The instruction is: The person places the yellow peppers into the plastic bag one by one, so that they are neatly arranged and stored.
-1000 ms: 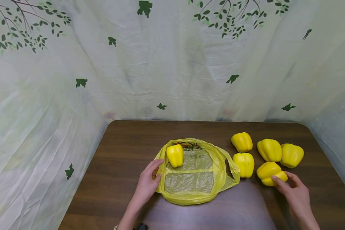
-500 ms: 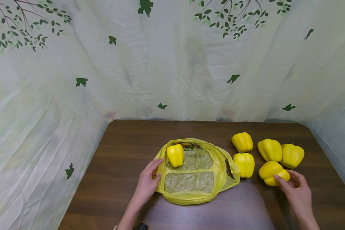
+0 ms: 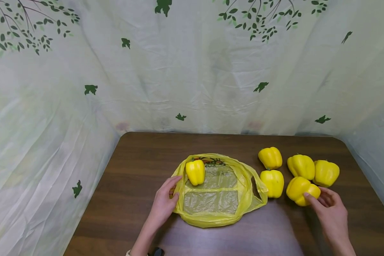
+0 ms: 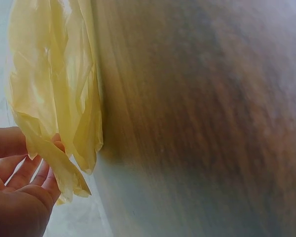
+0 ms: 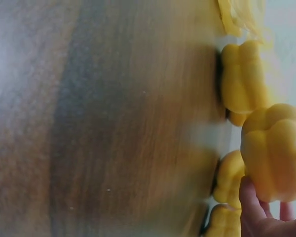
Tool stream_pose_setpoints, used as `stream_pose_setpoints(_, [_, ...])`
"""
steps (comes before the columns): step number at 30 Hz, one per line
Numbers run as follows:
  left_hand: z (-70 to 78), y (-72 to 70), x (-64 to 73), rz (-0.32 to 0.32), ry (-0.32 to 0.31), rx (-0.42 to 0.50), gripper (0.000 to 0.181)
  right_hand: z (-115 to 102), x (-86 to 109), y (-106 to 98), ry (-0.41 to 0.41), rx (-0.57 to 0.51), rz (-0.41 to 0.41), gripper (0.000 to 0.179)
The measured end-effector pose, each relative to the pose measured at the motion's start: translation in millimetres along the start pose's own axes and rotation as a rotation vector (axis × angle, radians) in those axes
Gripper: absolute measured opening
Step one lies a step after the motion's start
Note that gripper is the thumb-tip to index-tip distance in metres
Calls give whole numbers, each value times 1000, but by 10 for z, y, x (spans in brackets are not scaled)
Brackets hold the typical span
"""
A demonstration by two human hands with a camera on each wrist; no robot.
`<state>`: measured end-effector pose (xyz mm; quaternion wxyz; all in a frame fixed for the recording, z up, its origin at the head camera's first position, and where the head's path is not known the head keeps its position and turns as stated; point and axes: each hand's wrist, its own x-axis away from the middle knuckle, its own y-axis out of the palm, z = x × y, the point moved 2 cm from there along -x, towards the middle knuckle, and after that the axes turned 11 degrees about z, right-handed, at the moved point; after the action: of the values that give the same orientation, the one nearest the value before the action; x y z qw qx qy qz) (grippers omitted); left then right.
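Observation:
A yellow plastic bag (image 3: 208, 221) lies with its mouth spread wide on the table, and one yellow bell pepper (image 3: 195, 172) is inside at its far left. My left hand (image 3: 164, 201) holds the bag's left edge between thumb and fingers; in the left wrist view a strip of the bag (image 4: 56, 98) hangs over the fingers, partly hiding them. My right hand (image 3: 332, 217) grips another yellow bell pepper (image 3: 300, 191) from its right side. In the right wrist view this held pepper (image 5: 274, 153) appears raised off the table.
Other yellow bell peppers stand at the right: one (image 3: 270, 158) at the back, one (image 3: 272, 184) against the bag's handle, and two (image 3: 300, 167) side by side behind the held one. The brown table (image 3: 140, 153) meets a leaf-printed curtain (image 3: 192, 71).
The bell pepper in my right hand shifts slightly right, then back left, and turns so its end faces the viewer more. My left hand and the bag keep their place.

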<state>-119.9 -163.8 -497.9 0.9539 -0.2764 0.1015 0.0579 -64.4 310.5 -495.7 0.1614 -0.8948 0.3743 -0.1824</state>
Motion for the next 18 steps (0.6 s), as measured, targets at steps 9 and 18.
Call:
stream_pose_setpoints(9, [1, 3, -1, -1, -4, -10, 56, -106, 41, 25, -71, 53, 0, 62])
stream_pose_setpoints(18, [-5, 8, 0, 0, -5, -1, 55, -190, 122, 36, -188, 134, 2, 64])
